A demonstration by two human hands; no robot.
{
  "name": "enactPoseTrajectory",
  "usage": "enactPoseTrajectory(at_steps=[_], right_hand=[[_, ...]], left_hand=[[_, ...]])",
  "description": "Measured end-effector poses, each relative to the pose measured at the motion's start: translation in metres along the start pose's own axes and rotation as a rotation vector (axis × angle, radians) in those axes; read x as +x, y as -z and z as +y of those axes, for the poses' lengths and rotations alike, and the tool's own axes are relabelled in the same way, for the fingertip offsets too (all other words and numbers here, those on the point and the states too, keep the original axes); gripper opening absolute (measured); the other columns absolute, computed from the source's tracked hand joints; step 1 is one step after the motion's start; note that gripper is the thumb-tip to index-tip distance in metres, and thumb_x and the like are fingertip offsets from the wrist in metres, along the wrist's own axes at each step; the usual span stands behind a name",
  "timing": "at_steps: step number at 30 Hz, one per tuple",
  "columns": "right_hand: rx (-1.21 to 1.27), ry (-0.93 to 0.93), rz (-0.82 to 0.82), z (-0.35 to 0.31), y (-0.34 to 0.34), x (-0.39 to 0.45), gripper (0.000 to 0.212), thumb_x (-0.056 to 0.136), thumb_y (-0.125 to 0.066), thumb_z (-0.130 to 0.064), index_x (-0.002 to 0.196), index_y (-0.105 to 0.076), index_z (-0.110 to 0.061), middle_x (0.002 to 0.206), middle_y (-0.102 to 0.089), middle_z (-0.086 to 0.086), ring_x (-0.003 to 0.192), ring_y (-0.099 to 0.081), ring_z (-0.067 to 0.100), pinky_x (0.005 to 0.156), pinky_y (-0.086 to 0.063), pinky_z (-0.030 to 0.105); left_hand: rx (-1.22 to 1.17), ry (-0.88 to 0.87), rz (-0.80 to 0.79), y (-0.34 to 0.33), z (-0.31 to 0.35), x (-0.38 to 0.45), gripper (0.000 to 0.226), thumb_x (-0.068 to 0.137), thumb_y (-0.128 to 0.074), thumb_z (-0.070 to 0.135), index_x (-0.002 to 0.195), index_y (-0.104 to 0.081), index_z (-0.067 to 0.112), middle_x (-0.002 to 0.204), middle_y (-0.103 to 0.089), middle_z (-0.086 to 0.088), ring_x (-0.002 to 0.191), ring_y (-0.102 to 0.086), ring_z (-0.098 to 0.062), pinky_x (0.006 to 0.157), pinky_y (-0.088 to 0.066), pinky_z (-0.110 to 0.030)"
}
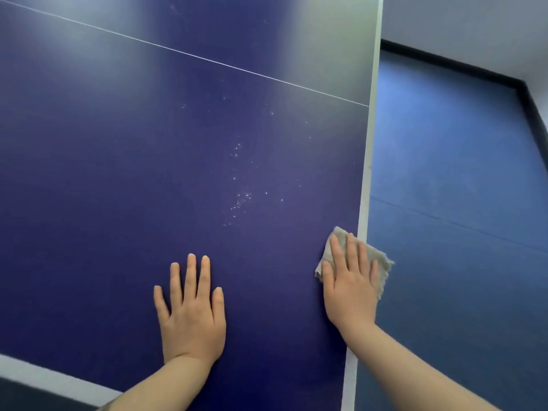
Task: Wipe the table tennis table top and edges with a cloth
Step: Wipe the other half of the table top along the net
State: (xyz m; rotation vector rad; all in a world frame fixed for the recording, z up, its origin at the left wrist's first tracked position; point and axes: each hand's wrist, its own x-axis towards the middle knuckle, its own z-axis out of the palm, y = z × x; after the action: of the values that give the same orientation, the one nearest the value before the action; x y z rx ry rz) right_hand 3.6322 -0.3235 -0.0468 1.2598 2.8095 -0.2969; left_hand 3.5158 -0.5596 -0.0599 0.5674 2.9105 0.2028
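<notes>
The dark blue table tennis table top (133,173) fills most of the view, with a white border along its right edge (367,161) and a thin white centre line across the far part. My right hand (351,287) lies flat with straight fingers on a grey cloth (382,262), pressing it onto the right edge of the table; part of the cloth hangs past the edge. My left hand (191,310) rests flat on the bare table top, fingers spread, to the left of the cloth. Small white specks (241,197) dot the surface ahead of my hands.
A white border strip (44,378) marks the table's near-left edge. Right of the table lies a blue floor (459,188) with a dark skirting (527,93) and a pale wall at the far right.
</notes>
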Motion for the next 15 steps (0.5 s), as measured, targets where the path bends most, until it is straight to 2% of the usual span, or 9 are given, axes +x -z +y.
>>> enactPoseTrajectory(at_steps=[2,4,6,8,9,11,13,15], right_hand=[[-0.048,0.145,0.035,-0.019,-0.008,-0.038,0.06,0.1,-0.015,-0.049,0.158,-0.014,-0.035,0.166,-0.011,-0.004,0.153,-0.001,0.015,0.12,-0.005,0.045],[-0.048,0.401,0.006,-0.054,-0.015,-0.064,0.058,0.101,-0.03,-0.045,0.157,-0.023,-0.034,0.164,-0.022,-0.003,0.153,-0.012,0.019,0.118,-0.013,0.046],[-0.045,0.627,-0.048,-0.088,-0.016,-0.053,0.054,0.102,-0.031,-0.046,0.155,-0.027,-0.035,0.162,-0.027,-0.004,0.151,-0.019,0.02,0.117,-0.015,0.046],[-0.08,0.749,-0.064,-0.111,-0.018,-0.016,0.052,0.104,-0.025,-0.048,0.155,-0.025,-0.036,0.162,-0.026,-0.005,0.151,-0.019,0.019,0.118,-0.011,0.045],[-0.098,0.748,-0.076,-0.115,-0.016,0.005,0.052,0.104,-0.021,-0.049,0.155,-0.021,-0.038,0.163,-0.021,-0.007,0.151,-0.017,0.019,0.119,-0.007,0.043],[-0.067,0.568,-0.099,-0.106,-0.01,0.043,0.056,0.1,-0.013,-0.051,0.155,-0.004,-0.042,0.164,-0.002,-0.01,0.153,-0.003,0.016,0.12,0.008,0.036],[-0.017,0.25,-0.096,-0.08,-0.005,0.052,0.055,0.099,-0.004,-0.052,0.152,0.008,-0.045,0.164,0.012,-0.012,0.15,0.016,0.007,0.116,0.02,0.03],[0.02,0.04,-0.029,-0.063,-0.003,0.03,0.06,0.097,0.0,-0.053,0.155,0.007,-0.042,0.166,0.01,-0.011,0.149,0.019,0.007,0.118,0.019,0.032]], left_hand=[[-0.005,-0.002,-0.027,0.004,0.002,-0.001,0.061,0.098,-0.021,0.043,0.154,-0.025,0.021,0.16,-0.024,-0.001,0.148,-0.019,-0.027,0.115,-0.015,-0.053],[-0.005,-0.047,-0.041,0.009,0.002,0.0,0.06,0.099,-0.017,0.044,0.151,-0.033,0.02,0.156,-0.034,-0.004,0.143,-0.029,-0.029,0.111,-0.022,-0.054],[-0.035,-0.079,-0.032,0.02,-0.005,0.017,0.06,0.1,-0.012,0.046,0.149,-0.037,0.022,0.154,-0.038,-0.003,0.141,-0.033,-0.028,0.109,-0.031,-0.051],[-0.096,-0.031,-0.024,0.027,-0.02,0.045,0.055,0.102,-0.013,0.043,0.153,-0.026,0.025,0.16,-0.023,0.001,0.148,-0.018,-0.023,0.116,-0.023,-0.048],[-0.104,0.017,-0.02,0.029,-0.027,0.06,0.054,0.103,-0.013,0.041,0.155,-0.015,0.027,0.163,-0.012,0.004,0.151,-0.007,-0.021,0.12,-0.013,-0.046],[-0.084,0.075,-0.008,0.031,-0.038,0.083,0.056,0.102,-0.011,0.042,0.155,0.001,0.03,0.164,0.002,0.007,0.151,0.007,-0.019,0.122,-0.003,-0.045],[-0.029,0.071,0.009,0.032,-0.04,0.09,0.058,0.099,-0.008,0.044,0.154,0.003,0.03,0.163,0.001,0.006,0.151,0.006,-0.021,0.121,-0.002,-0.047],[-0.009,0.06,0.031,0.031,-0.039,0.089,0.06,0.098,-0.008,0.044,0.155,-0.002,0.028,0.163,-0.004,0.004,0.151,0.001,-0.023,0.12,-0.006,-0.049]])
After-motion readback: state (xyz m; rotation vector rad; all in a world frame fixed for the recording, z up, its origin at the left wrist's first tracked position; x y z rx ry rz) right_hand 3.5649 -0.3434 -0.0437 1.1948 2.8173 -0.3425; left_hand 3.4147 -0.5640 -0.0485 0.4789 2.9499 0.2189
